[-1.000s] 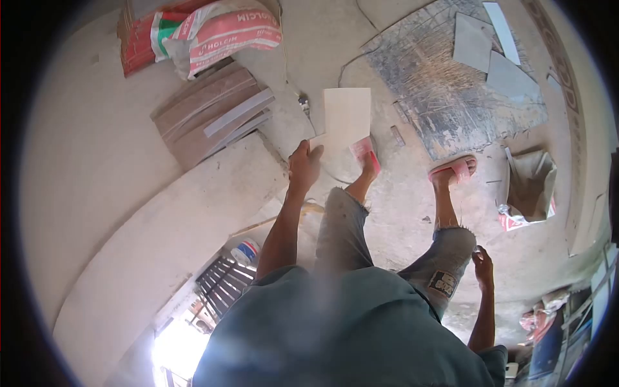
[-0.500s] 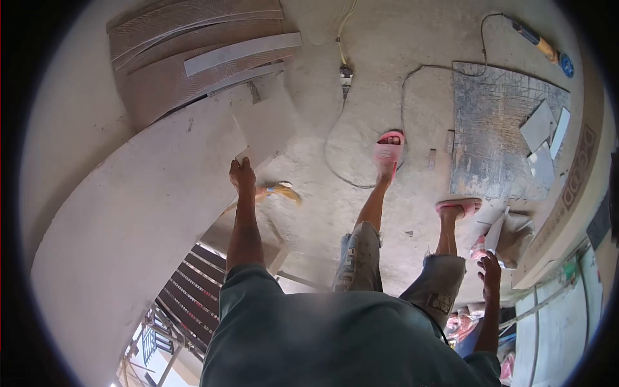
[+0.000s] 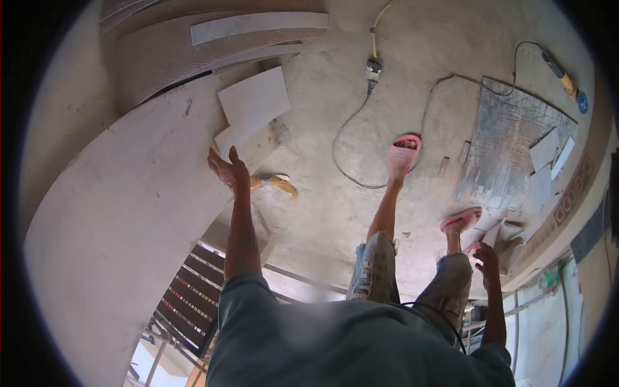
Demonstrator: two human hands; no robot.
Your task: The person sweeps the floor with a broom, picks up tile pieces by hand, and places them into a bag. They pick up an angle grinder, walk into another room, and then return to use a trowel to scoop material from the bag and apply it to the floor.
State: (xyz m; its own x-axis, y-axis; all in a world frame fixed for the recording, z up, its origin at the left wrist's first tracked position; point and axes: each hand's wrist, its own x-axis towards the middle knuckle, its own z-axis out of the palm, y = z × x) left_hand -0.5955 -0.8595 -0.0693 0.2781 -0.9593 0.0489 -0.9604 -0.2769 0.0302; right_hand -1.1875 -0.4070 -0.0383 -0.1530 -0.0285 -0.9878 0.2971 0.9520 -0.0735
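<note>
My left hand (image 3: 230, 171) is open, its fingers apart, just below a pale flat tile piece (image 3: 255, 103) with a stepped edge. That piece lies at the edge of the large whitish curved slab (image 3: 122, 187), and nothing shows in the hand. On the right, my right hand (image 3: 487, 263) hangs beside my knee with its fingers loosely apart and holds nothing visible. A brush with yellowish bristles (image 3: 281, 185) sits on the floor to the right of my left hand.
Curved boards (image 3: 258, 29) are stacked at the upper left. A cable with a plug connection (image 3: 373, 69) loops around my foot to an angle grinder (image 3: 564, 79). A scratched board (image 3: 503, 142) bearing cut pieces lies at the right, beside a long carton (image 3: 576, 193).
My left hand has let go of the tile piece and opened, moving slightly left. The piece now lies turned at the slab's edge. The view has shifted.
</note>
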